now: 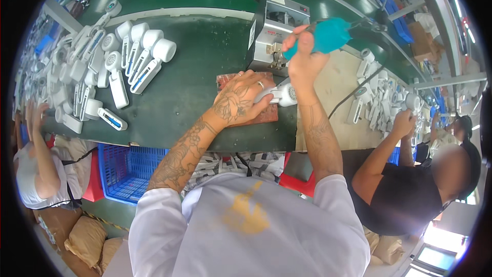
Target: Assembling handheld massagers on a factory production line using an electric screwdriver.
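By the left hand [241, 97] a white fan [290, 94], seemingly light and stiff, is suitably held at its handle [272, 94], and a teal tool [331, 36] is gripped in the right hand [306, 60].

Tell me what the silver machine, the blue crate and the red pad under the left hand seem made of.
Silver machine: likely sheet metal, satin finish; flat grey panels with crisp edges.
Blue crate: probably moulded plastic, slightly glossy; even colour and regular lattice walls.
Red pad: matte, mottled, worn-looking; perhaps rubber or board, but the look leaves it open.
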The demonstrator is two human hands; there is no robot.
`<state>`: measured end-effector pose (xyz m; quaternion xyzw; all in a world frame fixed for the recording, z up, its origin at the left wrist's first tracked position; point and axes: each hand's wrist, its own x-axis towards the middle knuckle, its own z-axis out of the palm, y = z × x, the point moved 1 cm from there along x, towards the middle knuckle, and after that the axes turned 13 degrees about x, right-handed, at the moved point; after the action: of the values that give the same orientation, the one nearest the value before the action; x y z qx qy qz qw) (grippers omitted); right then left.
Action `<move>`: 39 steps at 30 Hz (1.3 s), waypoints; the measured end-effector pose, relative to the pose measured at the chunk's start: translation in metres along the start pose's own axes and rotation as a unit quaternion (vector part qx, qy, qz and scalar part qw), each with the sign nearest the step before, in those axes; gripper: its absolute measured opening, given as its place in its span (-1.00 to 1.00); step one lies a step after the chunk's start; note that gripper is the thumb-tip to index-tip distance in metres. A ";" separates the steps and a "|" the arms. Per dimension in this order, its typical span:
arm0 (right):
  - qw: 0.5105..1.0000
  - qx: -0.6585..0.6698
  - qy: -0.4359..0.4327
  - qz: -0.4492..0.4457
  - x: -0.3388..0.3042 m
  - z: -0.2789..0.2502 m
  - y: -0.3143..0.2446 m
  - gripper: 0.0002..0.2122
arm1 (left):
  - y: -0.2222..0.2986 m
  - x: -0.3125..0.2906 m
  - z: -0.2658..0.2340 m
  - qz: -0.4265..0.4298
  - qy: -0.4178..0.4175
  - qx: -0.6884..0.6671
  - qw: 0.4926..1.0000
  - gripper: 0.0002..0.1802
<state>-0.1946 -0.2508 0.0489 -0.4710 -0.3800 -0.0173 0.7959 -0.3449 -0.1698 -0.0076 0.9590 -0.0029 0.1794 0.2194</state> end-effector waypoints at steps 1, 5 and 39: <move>1.000 0.000 0.000 -0.002 -0.002 -0.003 0.003 -0.63 | -0.001 0.000 0.003 0.005 0.024 0.009 1.000 -0.64; 0.999 0.010 -0.002 0.048 -0.002 -0.008 0.005 -0.63 | 0.000 0.000 0.007 -0.002 0.023 0.001 1.000 -0.63; 0.992 0.053 0.016 0.112 -0.067 -0.020 -0.034 -0.62 | 0.002 0.008 -0.002 0.018 0.035 -0.028 0.999 -0.65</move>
<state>-0.2430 -0.3071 0.0270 -0.4675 -0.3119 0.0846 0.8228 -0.3379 -0.1704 -0.0026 0.9455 -0.0174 0.2167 0.2424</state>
